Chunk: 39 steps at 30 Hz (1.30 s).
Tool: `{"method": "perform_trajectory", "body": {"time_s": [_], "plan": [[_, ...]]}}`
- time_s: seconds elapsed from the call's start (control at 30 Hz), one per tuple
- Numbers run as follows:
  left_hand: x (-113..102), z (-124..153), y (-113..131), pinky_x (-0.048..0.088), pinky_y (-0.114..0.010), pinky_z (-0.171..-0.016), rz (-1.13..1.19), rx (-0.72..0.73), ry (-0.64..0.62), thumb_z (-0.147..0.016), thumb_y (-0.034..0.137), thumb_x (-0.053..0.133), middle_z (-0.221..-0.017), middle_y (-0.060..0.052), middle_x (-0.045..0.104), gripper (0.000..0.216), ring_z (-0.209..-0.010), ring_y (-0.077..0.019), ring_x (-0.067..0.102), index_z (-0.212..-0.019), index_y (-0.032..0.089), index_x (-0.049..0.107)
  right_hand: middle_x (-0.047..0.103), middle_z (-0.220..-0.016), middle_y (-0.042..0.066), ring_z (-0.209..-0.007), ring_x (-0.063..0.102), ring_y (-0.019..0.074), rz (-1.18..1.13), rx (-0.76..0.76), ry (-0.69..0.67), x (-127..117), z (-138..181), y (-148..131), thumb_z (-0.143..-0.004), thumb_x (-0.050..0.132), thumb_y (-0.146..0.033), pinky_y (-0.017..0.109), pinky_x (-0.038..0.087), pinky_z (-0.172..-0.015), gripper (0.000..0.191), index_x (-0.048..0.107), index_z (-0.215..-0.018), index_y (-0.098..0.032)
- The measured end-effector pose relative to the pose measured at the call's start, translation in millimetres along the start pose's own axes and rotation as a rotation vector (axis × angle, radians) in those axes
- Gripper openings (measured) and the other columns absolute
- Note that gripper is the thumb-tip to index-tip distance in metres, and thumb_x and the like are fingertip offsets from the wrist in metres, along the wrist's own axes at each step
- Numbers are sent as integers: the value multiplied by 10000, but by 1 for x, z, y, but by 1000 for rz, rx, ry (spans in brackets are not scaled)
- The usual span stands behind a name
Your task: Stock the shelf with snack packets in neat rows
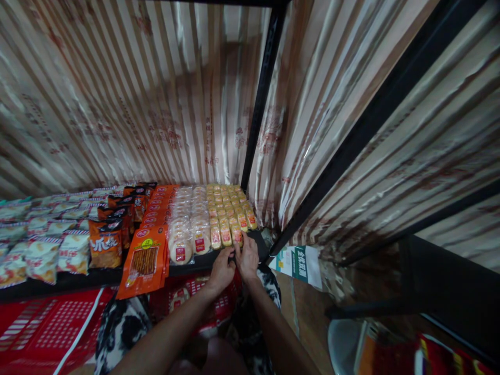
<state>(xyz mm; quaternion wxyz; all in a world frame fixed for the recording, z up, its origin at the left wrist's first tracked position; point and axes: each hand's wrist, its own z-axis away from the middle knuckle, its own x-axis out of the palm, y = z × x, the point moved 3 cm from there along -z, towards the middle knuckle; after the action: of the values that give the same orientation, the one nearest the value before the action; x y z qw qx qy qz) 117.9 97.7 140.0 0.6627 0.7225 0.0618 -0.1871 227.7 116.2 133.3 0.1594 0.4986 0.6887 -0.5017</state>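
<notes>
Both hands are together at the front edge of a black shelf [195, 265], beside rows of small yellow snack packs [224, 208] with red labels. My right hand [248, 256] has its fingers bent at the nearest yellow pack [236, 235] and appears to hold its lower end. Just left of it, my left hand [222, 269] is closed, thumb and fingertips drawn together; what lies between them is hidden. To the left stand rows of round crackers in clear wrap [180, 250] with red labels.
Orange bags of stick snacks [144, 260], dark orange bags [105, 244] and white snack bags [74, 251] fill the shelf's left part. Red baskets [50, 323] sit below. A black post [261, 99] and striped curtain [175, 104] stand behind; a printed bag [299, 264] lies right.
</notes>
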Motion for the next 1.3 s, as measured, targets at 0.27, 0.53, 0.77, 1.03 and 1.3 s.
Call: {"method": "perform_trajectory", "body": {"time_s": [0.27, 0.53, 0.77, 1.03, 1.3], "plan": [[1, 1, -2, 433, -323, -975, 0, 25, 7, -647, -44, 421, -1125, -92, 591, 490, -998, -153, 594, -1077, 142, 565, 554, -1000, 118, -972, 479, 247, 28, -17, 2, 1, 2, 0, -910, 355, -404, 371, 416, -846, 468, 468, -1300, -172], [3, 14, 1, 445, -334, -963, -31, 134, 54, -650, -41, 389, -1159, -83, 597, 500, -1038, -163, 579, -1059, 162, 594, 538, -1126, 142, -1064, 472, 251, -123, -31, 75, 0, 7, 7, -893, 384, -416, 411, 418, -898, 470, 452, -1275, -150], [5, 36, -2, 477, -313, -902, -73, 229, 19, -708, 34, 374, -1082, -91, 640, 411, -1012, -177, 594, -1007, 154, 630, 538, -1109, 134, -1065, 487, 239, -129, -105, 149, 4, 10, 13, -892, 404, -361, 400, 441, -876, 262, 570, -990, -184], [-3, 53, -9, 456, -336, -927, -84, 146, 11, -782, 136, 342, -1058, -104, 657, 370, -1014, -201, 597, -979, 157, 654, 560, -1049, 114, -1021, 496, 233, -25, -156, 121, 3, 7, 11, -910, 374, -379, 384, 433, -869, 274, 559, -978, -189], [-25, 70, -12, 423, -309, -943, -77, 61, -39, -781, 97, 363, -1059, -104, 646, 347, -1028, -191, 582, -974, 158, 645, 563, -1009, 101, -993, 495, 225, 12, -143, 65, -2, 3, 3, -894, 384, -376, 380, 415, -878, 290, 568, -1013, -186]]}}
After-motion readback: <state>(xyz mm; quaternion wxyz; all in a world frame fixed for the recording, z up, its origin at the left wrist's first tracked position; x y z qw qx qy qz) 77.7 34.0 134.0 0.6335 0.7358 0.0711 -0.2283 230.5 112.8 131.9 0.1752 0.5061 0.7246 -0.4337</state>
